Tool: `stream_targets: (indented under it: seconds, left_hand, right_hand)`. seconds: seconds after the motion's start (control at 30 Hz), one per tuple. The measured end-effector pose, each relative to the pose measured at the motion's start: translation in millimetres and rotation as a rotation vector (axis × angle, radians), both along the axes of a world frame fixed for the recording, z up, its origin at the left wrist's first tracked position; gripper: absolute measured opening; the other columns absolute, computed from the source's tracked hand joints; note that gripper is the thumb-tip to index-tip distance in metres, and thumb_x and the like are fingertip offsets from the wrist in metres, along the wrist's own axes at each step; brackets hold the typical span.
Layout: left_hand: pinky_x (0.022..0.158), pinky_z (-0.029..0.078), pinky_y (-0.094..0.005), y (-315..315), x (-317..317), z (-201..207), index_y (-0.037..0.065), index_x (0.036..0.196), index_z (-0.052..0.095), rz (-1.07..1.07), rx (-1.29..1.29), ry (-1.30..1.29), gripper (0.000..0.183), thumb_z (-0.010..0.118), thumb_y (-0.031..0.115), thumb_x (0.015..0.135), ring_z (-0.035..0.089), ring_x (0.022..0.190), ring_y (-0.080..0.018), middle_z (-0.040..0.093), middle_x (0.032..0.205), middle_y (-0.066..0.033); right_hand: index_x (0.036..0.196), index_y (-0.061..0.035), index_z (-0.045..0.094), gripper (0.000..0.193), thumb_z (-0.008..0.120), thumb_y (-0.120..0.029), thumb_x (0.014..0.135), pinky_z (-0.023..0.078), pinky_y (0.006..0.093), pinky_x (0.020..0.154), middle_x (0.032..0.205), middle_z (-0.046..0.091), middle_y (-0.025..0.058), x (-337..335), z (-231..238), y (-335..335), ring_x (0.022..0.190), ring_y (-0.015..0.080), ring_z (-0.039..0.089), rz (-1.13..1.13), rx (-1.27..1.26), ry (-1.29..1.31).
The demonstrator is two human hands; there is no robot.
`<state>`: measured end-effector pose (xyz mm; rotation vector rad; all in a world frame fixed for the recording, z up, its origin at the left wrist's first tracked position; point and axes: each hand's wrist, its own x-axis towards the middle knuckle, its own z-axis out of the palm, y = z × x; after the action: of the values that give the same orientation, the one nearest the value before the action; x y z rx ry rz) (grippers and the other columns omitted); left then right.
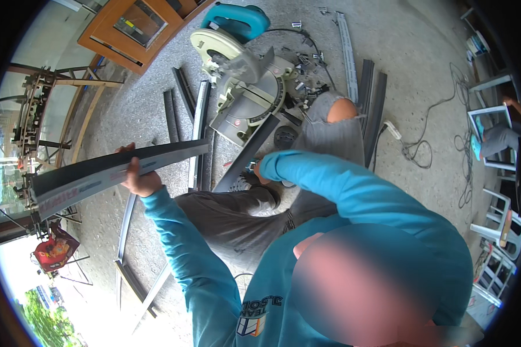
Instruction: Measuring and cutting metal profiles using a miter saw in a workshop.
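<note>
My left hand [141, 180] is wrapped round a long dark grey profile bar [87, 176], raised at the left and slightly tilted, with thumb on the near side and fingertips over the far edge. My right hand [261, 172] reaches down by my foot, close to a second dark profile [246, 153] that leans on the base of a mitre saw [237, 58]. The right fingers are mostly hidden, so what they hold, if anything, does not show. The saw has a teal handle and pale guard, and stands on the floor ahead of me.
More dark profiles [375, 115] lie right of my knee and left of the saw. Small metal offcuts [309, 63] are scattered behind it. A power cable with a white socket strip [392, 129] runs along the right. An orange-brown wooden frame [121, 34] stands far left; another person's leg [498, 141] shows at right.
</note>
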<state>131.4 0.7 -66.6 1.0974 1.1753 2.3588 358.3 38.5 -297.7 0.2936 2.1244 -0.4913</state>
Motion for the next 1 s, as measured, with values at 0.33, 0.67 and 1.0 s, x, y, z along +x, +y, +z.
stream_targets:
  seconds: [0.33,0.67,1.0]
  left_hand:
    - [0.087,0.04,-0.0399,21.0,7.4,-56.4,0.002,0.106,0.053,-0.063,-0.44,0.436,0.047,0.073,0.01,0.065,0.051,0.097,-0.0255,0.052,0.103,-0.0103]
    - [0.087,0.038,-0.0369,33.8,23.4,-63.4,0.001,0.109,0.049,-0.291,-0.539,0.659,0.043,0.067,0.003,0.07,0.048,0.095,-0.024,0.048,0.107,-0.0109]
    - [0.097,0.037,-0.0421,13.1,21.1,-120.1,0.001,0.13,0.035,-0.591,-0.695,0.553,0.071,0.07,-0.006,0.068,0.049,0.111,-0.0289,0.047,0.124,-0.0181]
  right_hand:
    - [0.125,-0.0099,0.049,0.068,0.071,-0.029,0.063,0.047,0.0437,0.078,0.116,0.054,0.0208,-41.8,-56.2,7.8,0.099,0.0345,0.058,-0.056,-0.112,0.191]
    - [0.123,-0.0099,0.047,0.071,0.074,-0.03,0.06,0.048,0.0438,0.078,0.113,0.054,0.0208,6.2,-5.4,40.4,0.098,0.035,0.058,-0.347,-0.222,0.208]
    - [0.122,-0.0099,0.046,0.075,0.078,-0.03,0.056,0.048,0.0439,0.078,0.11,0.054,0.0208,66.9,62.0,35.4,0.096,0.0355,0.058,-0.54,-0.174,0.28]
